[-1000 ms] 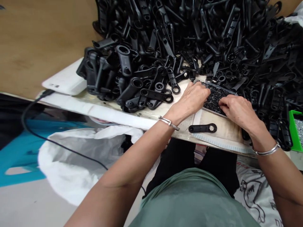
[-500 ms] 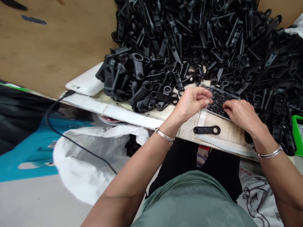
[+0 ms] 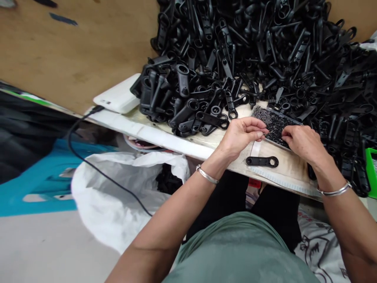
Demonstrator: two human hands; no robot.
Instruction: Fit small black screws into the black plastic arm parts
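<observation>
A shallow clear tray (image 3: 269,125) holds a mass of tiny dark pieces. My right hand (image 3: 303,141) reaches into its right side, thumb and fingers pinched together at the small pieces. Whatever is between those fingertips is too small to name. Over the tray's left front edge, my left hand (image 3: 243,133) is closed in a pinch, thumb against the fingers; anything held there is hidden. A flat black plastic arm (image 3: 262,161) with a toothed round hole at its right end lies on the table in front of the tray, touched by neither hand.
A tall heap of black plastic parts (image 3: 218,63) covers the back of the table. On the left sits a white box (image 3: 118,96) with a black cable (image 3: 97,165) hanging down. A white bag (image 3: 100,196) hangs below the front edge; a green bin (image 3: 371,173) stands right.
The view has shifted slightly, so the table's things appear a little farther right. Both hands keep their pinched shape at the tray, with only slight finger movement. The flat black arm stays put.
</observation>
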